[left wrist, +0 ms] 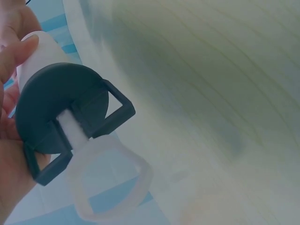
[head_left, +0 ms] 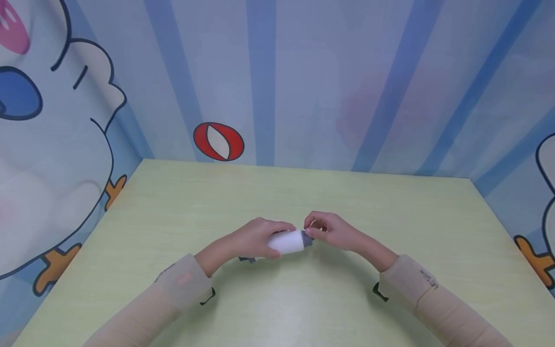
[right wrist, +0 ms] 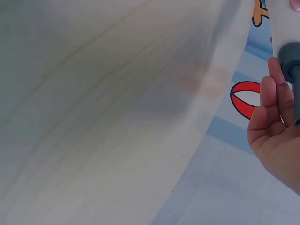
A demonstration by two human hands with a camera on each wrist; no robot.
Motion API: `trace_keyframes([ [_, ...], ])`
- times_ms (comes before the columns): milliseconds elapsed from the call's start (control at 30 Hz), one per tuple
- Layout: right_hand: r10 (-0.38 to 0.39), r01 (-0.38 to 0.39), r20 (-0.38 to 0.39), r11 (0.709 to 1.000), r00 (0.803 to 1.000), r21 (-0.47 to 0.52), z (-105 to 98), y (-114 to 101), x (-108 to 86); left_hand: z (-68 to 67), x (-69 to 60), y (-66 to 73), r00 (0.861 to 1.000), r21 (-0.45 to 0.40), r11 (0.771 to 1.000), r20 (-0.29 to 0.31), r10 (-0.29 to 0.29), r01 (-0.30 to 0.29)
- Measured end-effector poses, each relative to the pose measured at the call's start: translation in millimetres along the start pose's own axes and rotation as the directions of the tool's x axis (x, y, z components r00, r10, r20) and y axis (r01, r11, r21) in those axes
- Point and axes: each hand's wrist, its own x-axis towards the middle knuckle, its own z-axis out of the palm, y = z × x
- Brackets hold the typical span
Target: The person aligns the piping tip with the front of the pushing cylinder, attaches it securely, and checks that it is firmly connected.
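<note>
Apparently I have the pieces joined — ring handle and dark flange at left, then the left hand curled round the white tube above the table, then the right hand pinching its grey nozzle — so only that end looks unfinished.

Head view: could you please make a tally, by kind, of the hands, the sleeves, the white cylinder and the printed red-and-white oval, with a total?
Hands: 2 (left hand, right hand)
Sleeves: 2 (left sleeve, right sleeve)
White cylinder: 1
Printed red-and-white oval: 1
Total: 6
</note>
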Motion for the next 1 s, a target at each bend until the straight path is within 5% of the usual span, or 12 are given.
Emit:
trace_keyframes([
  [667, 0.059, -0.071, 0.138, 0.994, 0.989, 0.080, -2.1, 1.2, -2.2, -1.4, -1.6, 2.4, 1.000, 0.011, 1.000, -0.003, -0.007, 0.007],
  [1000, 0.037, -0.033, 0.057, 0.996, 0.998, -0.078, -2.8, -2.1, -5.7, -0.7, -1.3, 0.4, 1.000, 0.005, 1.000, -0.017, -0.011, 0.011],
])
